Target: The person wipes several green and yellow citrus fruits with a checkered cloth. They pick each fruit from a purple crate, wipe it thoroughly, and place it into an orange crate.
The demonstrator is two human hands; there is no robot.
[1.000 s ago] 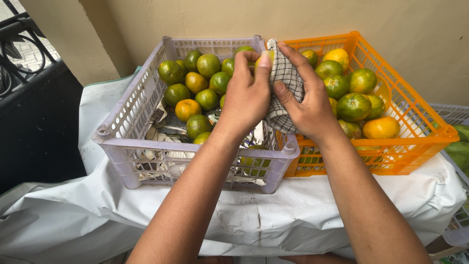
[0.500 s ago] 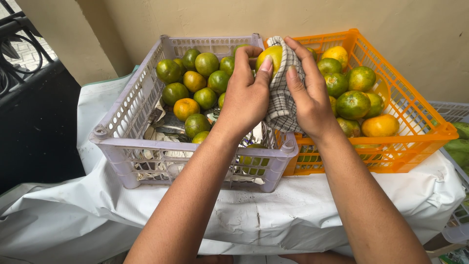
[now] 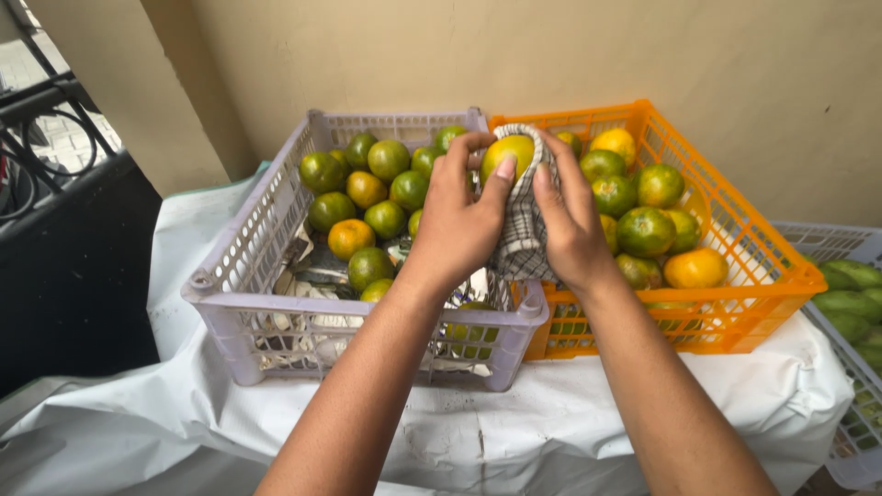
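My left hand (image 3: 464, 216) and my right hand (image 3: 570, 220) hold one yellow-green citrus fruit (image 3: 508, 154) between them, above the meeting rims of two crates. A checked cloth (image 3: 522, 230) wraps the fruit's underside and hangs down under my right palm. My left fingers press on the fruit's bare top. Below left is a lilac plastic crate (image 3: 239, 266) with several green and orange citrus fruits (image 3: 367, 197) at its far end. To the right stands an orange plastic crate (image 3: 735, 239) filled with similar fruit (image 3: 643, 230).
Both crates rest on a table draped in white sheeting (image 3: 551, 432). A third pale crate (image 3: 841, 367) with green produce sits at the far right. A beige wall (image 3: 551, 55) runs behind. A black metal railing (image 3: 46, 138) is at the left.
The cloth that covered the fruit has slid down, baring its yellow top. Both hands stayed over the crates' rims, shifting slightly around the fruit.
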